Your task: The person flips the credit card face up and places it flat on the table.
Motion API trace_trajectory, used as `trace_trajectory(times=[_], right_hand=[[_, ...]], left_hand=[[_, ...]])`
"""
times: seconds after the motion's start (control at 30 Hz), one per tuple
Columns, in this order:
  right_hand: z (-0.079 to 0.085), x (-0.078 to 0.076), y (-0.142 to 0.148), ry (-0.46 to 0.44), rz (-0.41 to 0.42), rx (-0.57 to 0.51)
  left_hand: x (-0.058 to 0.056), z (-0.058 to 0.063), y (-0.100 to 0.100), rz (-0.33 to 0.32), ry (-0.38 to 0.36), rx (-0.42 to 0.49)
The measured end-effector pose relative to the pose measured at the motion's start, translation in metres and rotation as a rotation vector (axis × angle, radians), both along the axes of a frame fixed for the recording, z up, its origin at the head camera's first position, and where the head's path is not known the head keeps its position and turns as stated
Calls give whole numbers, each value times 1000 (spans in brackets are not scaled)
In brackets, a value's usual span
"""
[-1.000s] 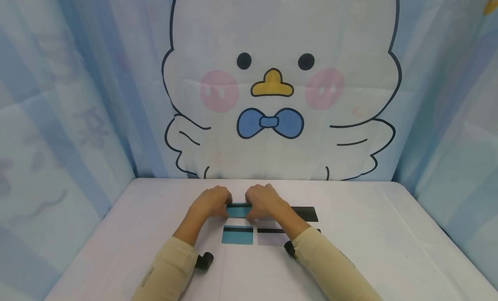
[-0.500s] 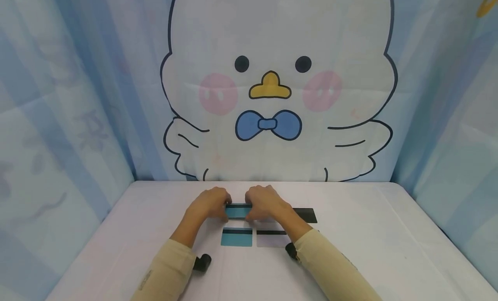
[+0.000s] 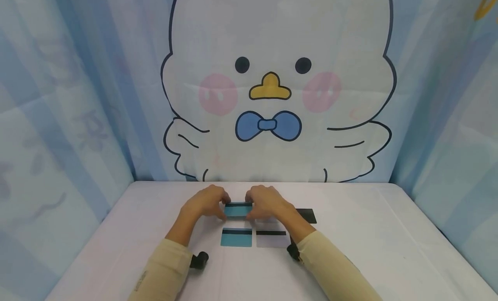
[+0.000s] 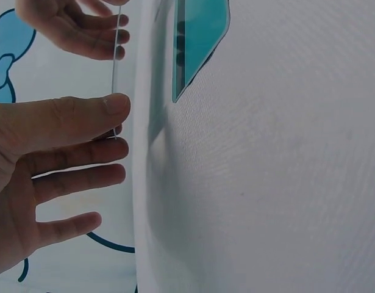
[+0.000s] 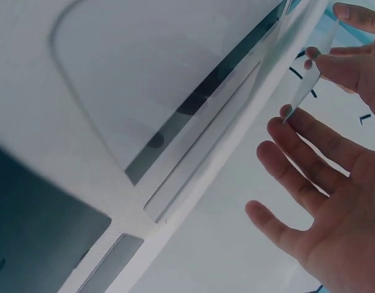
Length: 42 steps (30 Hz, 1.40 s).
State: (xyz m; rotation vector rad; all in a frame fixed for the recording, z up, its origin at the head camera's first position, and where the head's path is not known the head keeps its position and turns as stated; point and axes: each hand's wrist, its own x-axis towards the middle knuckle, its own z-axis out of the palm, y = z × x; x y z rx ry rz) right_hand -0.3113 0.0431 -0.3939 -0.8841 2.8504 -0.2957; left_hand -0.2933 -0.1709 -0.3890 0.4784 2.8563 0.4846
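Observation:
A teal card with a dark stripe (image 3: pixel 238 210) is raised off the table between my two hands. My left hand (image 3: pixel 206 201) pinches its left end between thumb and fingertips; in the left wrist view the card shows edge-on as a thin line at the thumb (image 4: pixel 117 105). My right hand (image 3: pixel 266 201) holds the other end, thumb on the near side and fingers behind, as the right wrist view also shows. Just in front, flat on the table, lies a second teal striped card (image 3: pixel 236 238).
Beside that card lies a pale card with a dark stripe (image 3: pixel 271 239). A dark card (image 3: pixel 307 215) lies to the right, partly behind my right forearm, which hides more of this group. The white table (image 3: pixel 116 249) ends at a printed curtain (image 3: pixel 268 158).
My left hand has shifted slightly left, showing more of the raised card's left end. The right hand stays nearly in place, and the cards on the table have not moved.

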Motion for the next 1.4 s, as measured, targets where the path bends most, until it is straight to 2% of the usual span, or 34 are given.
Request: trace_trajectory(times=[0.33, 0.7, 1.4], right_hand=[[1, 4, 6, -16, -9, -36], [-1, 5, 11, -63, -16, -139], [-2, 8, 17, -57, -19, -209]], left_hand=[[0, 1, -2, 4, 3, 15], [1, 1, -1, 2, 14, 35], [2, 4, 2, -28, 32, 79]])
